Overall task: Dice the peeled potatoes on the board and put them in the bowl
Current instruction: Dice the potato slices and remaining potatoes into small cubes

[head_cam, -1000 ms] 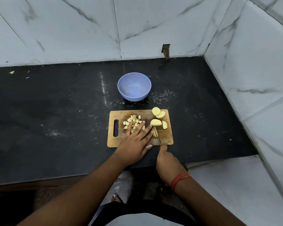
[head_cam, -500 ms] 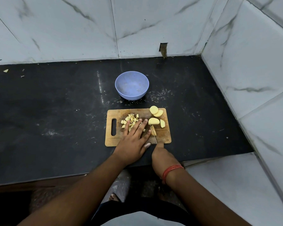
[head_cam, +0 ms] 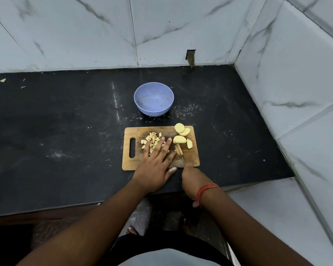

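On the black counter, the wooden board lay near the front edge, with the blue bowl just behind it toward the back wall. The left hand lay flat with fingers straight and spread over the diced potato on the board's left half. The right hand gripped a knife, its blade beside the larger potato pieces at the board's back right corner.
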`<state>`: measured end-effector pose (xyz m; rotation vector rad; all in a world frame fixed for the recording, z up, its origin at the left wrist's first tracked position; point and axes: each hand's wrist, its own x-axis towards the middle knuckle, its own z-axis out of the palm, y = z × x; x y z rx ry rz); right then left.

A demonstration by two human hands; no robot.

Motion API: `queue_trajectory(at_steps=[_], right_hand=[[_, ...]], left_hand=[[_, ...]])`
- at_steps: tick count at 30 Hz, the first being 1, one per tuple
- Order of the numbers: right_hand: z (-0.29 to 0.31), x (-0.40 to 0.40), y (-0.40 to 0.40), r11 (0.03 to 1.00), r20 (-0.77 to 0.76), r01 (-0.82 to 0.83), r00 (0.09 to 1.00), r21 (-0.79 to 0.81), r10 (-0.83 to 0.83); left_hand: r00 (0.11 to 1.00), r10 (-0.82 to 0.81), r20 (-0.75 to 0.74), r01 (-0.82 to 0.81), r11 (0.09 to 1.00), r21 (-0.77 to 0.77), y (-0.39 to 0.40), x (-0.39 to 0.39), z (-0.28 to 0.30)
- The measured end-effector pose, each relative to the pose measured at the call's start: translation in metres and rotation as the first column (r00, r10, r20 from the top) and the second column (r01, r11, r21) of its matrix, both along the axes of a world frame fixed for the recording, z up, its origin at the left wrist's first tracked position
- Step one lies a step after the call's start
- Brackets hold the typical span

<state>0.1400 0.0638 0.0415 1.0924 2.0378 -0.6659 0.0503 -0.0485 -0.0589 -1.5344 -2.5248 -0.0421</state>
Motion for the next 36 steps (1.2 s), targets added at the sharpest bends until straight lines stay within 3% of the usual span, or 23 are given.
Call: queue_trajectory(at_steps=[6,17,24,30,36], right_hand=[[-0.011,0.03,0.002,0.99,-0.135,-0.119,0.983,0.07,0.127],[-0.006,0.023,0.005,0.976,-0.174,-0.166,0.966,0.137,0.189],[0.005,0.0,0.017,0.984,0.052,-0.162,0.986,0.069,0.158],[0.01,-0.013,0.02,0.982,0.106,-0.179,0.979,0.065,0.172],[-0.012,-0.009,0.014,0.99,-0.067,-0.082,0.994,0.117,0.09]], left_hand=[[0.999,-0.047,0.007,0.047,0.999,0.022,-0.002,0.0,-0.002],[0.997,0.03,0.064,-0.028,0.999,-0.028,0.0,-0.001,0.002],[0.996,0.05,0.075,-0.048,0.999,-0.025,0.001,0.0,0.002],[0.998,0.018,0.067,-0.013,0.996,-0.083,0.004,-0.002,0.003],[0.998,0.021,0.066,-0.016,0.997,-0.072,0.004,-0.001,0.004]])
